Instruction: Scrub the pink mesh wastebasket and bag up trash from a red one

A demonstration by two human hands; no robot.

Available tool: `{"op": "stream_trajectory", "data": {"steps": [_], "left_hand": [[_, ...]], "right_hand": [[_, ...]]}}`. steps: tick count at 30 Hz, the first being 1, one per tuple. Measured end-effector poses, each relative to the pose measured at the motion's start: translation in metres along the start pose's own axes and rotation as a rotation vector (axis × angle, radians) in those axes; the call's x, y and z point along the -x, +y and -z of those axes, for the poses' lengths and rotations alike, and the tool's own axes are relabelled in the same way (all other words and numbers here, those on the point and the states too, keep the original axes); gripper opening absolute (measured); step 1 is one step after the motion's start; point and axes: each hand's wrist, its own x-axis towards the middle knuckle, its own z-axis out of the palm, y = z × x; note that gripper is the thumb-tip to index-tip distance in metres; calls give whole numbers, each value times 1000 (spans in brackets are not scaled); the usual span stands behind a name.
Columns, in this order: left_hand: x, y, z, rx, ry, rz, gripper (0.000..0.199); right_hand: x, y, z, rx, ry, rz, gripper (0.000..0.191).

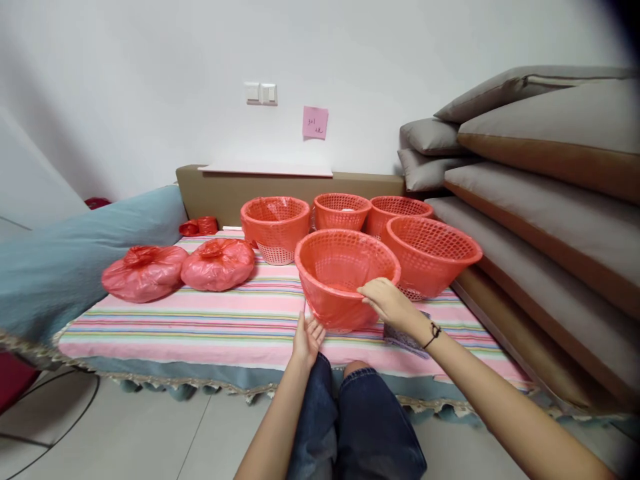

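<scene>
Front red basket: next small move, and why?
I'd probably bring the left hand up to the left side of the front basket to steady it: the right hand has the near rim, while the left is open, palm up, low beside the basket.

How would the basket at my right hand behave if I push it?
The basket is probably light for its size, being openwork with nothing bulky visible inside. It may tip if pushed high, since its rim flares wider than its base.

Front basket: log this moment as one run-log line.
right hand: grips front basket by rim | left hand: open, by its lower side | two red bags: on striped cloth, left
</scene>
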Motion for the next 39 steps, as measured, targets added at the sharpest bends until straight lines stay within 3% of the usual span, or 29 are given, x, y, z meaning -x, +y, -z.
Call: {"op": "stream_trajectory", "data": {"steps": [4,6,8,11,13,16,21,24,27,29,32,35,39], "left_hand": [[4,2,-16,-21,-102,-13,27],[7,-1,-20,-44,-122,-13,25],[7,-4,-22,-64,-121,-9,26],[5,-9,-23,-76,-84,-1,26],[1,-12,-20,-81,-37,8,23],[-6,-17,-7,-94,54,36,15],[-9,-21,20,-77,165,78,15],[-5,-17,19,-40,82,59,12],[-1,-10,4,-11,-44,26,15],[-1,-6,-7,-5,-92,1,20],[-2,-4,-19,-15,-98,-26,25],[-5,-4,-21,-13,-72,-45,23],[-7,-5,-8,31,-8,-42,16]], "right_hand": [[15,33,28,76,-6,-56,30],[12,31,38,117,23,-124,36],[1,13,40,81,52,-125,44],[-25,-29,22,27,26,-71,49],[-37,-50,3,83,-24,-111,38],[-40,-59,-17,188,-55,-156,26],[-13,-16,-8,89,-1,-67,22],[8,17,12,35,-26,-3,23],[16,26,28,120,0,-89,32],[11,13,32,125,27,-122,47],[-10,-20,23,44,31,-52,60],[-31,-46,2,36,30,-79,45],[-35,-51,-21,116,69,-183,24]]}}
